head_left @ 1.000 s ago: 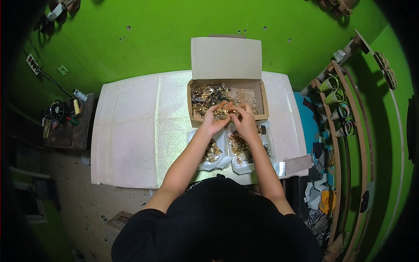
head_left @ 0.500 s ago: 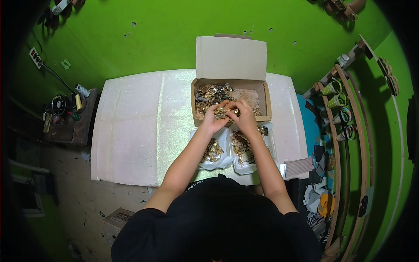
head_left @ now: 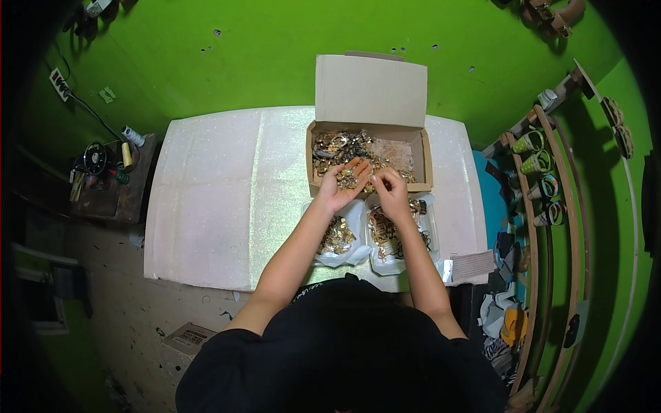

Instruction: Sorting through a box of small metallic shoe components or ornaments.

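Observation:
An open cardboard box holds a heap of small gold and silver metal pieces, piled mostly on its left side. Over its front edge my left hand is turned palm up, fingers extended, cradling several small gold pieces. Just to the right, my right hand has thumb and fingertips pinched together; whatever they grip is too small to name. Below my hands sit two white trays: the left tray with gold pieces, the right tray with gold and dark pieces, partly covered by my forearm.
A pale shimmering cloth covers the table. A corrugated cardboard piece lies at its right front. Sandals hang on a wooden rack to the right. Thread spools stand on a small dark table at left. Scraps litter the floor.
My right hand has drawn slightly away to the right from the left palm, its fingers still pinched. More of the left hand's fingers and palm shows. The whole view has shifted slightly.

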Demonstrator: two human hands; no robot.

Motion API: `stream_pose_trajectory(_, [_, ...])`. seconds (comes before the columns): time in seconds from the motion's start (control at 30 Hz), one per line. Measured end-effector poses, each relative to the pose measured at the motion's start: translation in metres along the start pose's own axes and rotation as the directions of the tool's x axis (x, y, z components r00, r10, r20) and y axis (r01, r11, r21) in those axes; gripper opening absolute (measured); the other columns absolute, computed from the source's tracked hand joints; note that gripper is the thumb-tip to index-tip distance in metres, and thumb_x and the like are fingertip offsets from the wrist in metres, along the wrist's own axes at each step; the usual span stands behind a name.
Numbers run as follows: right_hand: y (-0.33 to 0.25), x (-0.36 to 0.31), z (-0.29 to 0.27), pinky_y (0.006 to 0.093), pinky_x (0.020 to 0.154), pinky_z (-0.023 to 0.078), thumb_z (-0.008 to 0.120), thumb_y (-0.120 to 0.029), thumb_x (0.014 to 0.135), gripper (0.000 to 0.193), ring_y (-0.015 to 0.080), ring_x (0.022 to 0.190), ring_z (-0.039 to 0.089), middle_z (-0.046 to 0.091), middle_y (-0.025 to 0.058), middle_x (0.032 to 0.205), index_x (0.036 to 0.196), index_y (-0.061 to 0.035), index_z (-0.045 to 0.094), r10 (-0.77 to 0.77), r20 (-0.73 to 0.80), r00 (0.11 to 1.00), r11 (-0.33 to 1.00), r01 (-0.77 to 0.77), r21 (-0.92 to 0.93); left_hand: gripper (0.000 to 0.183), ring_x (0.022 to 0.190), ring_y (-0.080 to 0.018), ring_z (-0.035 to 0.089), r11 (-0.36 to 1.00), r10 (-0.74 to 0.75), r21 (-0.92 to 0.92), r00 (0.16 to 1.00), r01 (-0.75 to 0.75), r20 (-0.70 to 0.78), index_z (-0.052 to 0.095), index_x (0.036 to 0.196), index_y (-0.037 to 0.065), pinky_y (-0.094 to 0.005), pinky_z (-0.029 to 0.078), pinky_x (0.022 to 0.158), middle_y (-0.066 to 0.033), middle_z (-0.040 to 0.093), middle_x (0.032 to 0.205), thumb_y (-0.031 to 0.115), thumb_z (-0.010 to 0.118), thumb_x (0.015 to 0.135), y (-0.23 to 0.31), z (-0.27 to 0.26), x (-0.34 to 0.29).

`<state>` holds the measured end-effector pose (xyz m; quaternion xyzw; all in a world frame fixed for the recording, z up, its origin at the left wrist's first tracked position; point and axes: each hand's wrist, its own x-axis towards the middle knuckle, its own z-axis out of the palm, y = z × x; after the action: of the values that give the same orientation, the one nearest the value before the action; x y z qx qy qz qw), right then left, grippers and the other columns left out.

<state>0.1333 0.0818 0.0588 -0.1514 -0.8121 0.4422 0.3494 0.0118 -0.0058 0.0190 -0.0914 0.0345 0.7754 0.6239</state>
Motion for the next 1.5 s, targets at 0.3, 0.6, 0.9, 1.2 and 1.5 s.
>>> stream_pose_trajectory(0.3, [-0.019, -0.039, 0.005, 0.0305, 0.058, 0.043, 0.067, -0.019, 0.065, 0.016, 0.0202, 0.065, 0.054, 0.052, 0.0056, 0.074, 0.067, -0.004, 0.061, 0.018, 0.377, 0.926, 0.96, 0.089, -0.266, 0.033, 0.114, -0.0289, 0.039, 0.995, 0.097, -0.016, 0.994, -0.098, -0.051, 0.044, 0.109, 0.0, -0.0407, 0.041, 0.089, -0.0165, 0.044, 0.118, 0.018, 0.028, 0.087, 0.011, 0.0, -0.002])
stream_pose_trajectory(0.6, [-0.025, -0.023, 0.012, 0.0334, 0.06, 0.044, 0.066, -0.017, 0.066, 0.015, 0.0248, 0.068, 0.055, 0.051, 0.0076, 0.076, 0.073, -0.0053, 0.059, 0.021, 0.317, 0.948, 0.967, 0.061, -0.246, 0.035, 0.114, -0.0287, 0.039, 0.992, 0.126, 0.008, 0.989, -0.126, -0.081, 0.043, 0.111, 0.0, -0.0402, 0.039, 0.09, -0.0165, 0.044, 0.118, 0.02, 0.026, 0.087, 0.015, -0.003, -0.001])
stream_pose_trajectory(0.9, [-0.015, 0.009, 0.029, 0.0349, 0.062, 0.044, 0.063, -0.011, 0.068, 0.013, 0.0282, 0.072, 0.054, 0.051, 0.0111, 0.08, 0.077, -0.0032, 0.057, -0.136, 0.259, 0.956, 0.89, 0.233, -0.391, 0.035, 0.106, -0.0266, 0.045, 0.985, 0.156, 0.098, 0.979, -0.143, -0.135, 0.045, 0.107, 0.001, -0.0383, 0.039, 0.089, -0.0166, 0.045, 0.114, 0.024, 0.029, 0.086, 0.011, -0.005, 0.001])
stream_pose_trajectory(1.2, [-0.016, 0.026, 0.032, 0.0306, 0.06, 0.044, 0.06, -0.008, 0.07, 0.011, 0.0245, 0.067, 0.055, 0.055, 0.0115, 0.076, 0.077, 0.0005, 0.057, -0.063, 0.201, 0.978, 0.981, 0.098, -0.168, 0.036, 0.098, -0.0266, 0.046, 0.987, 0.157, 0.057, 0.981, -0.151, -0.115, 0.048, 0.107, 0.0, -0.0379, 0.038, 0.089, -0.0168, 0.046, 0.113, 0.022, 0.028, 0.087, 0.013, -0.01, 0.003])
stream_pose_trajectory(1.5, [-0.019, 0.037, 0.029, 0.0284, 0.058, 0.044, 0.058, -0.009, 0.071, 0.012, 0.0207, 0.059, 0.056, 0.059, 0.0112, 0.071, 0.077, 0.001, 0.059, 0.096, 0.279, 0.956, 0.984, -0.049, -0.168, 0.036, 0.094, -0.0212, 0.05, 0.984, 0.168, 0.082, 0.978, -0.159, -0.123, 0.049, 0.108, 0.001, -0.0349, 0.039, 0.087, -0.014, 0.051, 0.107, 0.02, 0.029, 0.086, 0.013, -0.011, 0.001])
